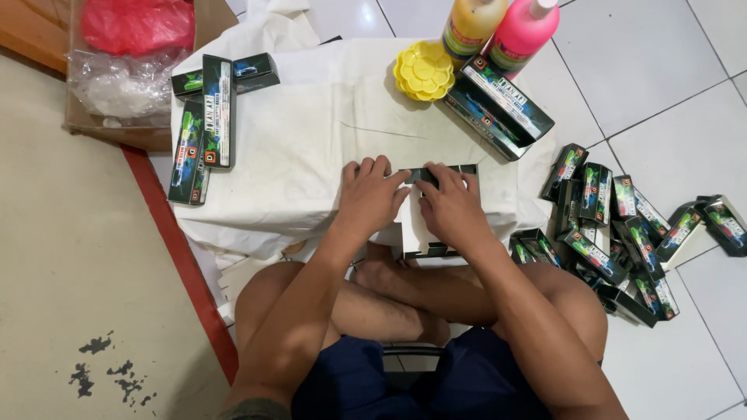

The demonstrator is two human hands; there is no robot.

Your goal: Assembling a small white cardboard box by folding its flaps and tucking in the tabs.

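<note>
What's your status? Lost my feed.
Left hand and right hand both pressing flat unfolded white-and-black carton blank on white cloth. Nothing in the way.

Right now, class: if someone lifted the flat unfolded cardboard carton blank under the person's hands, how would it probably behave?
The flat unfolded cardboard carton blank would probably feel light, being one thin sheet. It would likely bend along its creases, since the left hand and right hand are pressing it onto the white cloth. Lying flat, it seems unlikely to roll.

Flat carton [424, 233] half under hands.
</note>
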